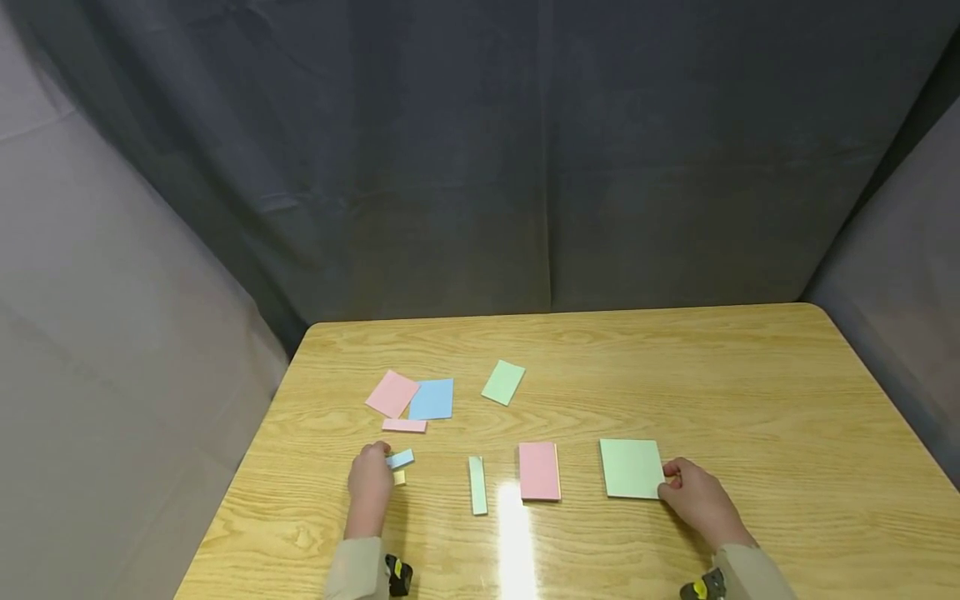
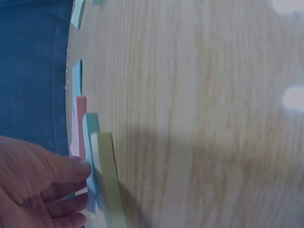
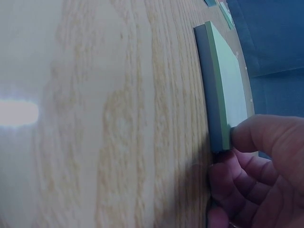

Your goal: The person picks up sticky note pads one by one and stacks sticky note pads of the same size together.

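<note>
In the head view my left hand (image 1: pixel 370 483) is at the left side of the table and pinches the near end of a narrow blue sticky-note pad (image 1: pixel 402 458). Its thumb overlaps that pad in the left wrist view. A small yellow sticky-note pad (image 2: pixel 108 171) lies right beside it, partly hidden by the hand in the head view. Farther right, my right hand (image 1: pixel 697 498) grips the lower right corner of a square green sticky-note pad (image 1: pixel 632 468), thumb on top and fingers at the edge. The right wrist view shows a blue-grey layer (image 3: pixel 209 90) beneath the green.
A narrow pink pad (image 1: pixel 404 426) lies beyond the left hand, with a pink square (image 1: pixel 392 394) and a blue square (image 1: pixel 431 399) behind it. Between the hands are a pale green strip (image 1: pixel 477 486) and a pink pad (image 1: pixel 539 472). A green note (image 1: pixel 503 382) lies farther back.
</note>
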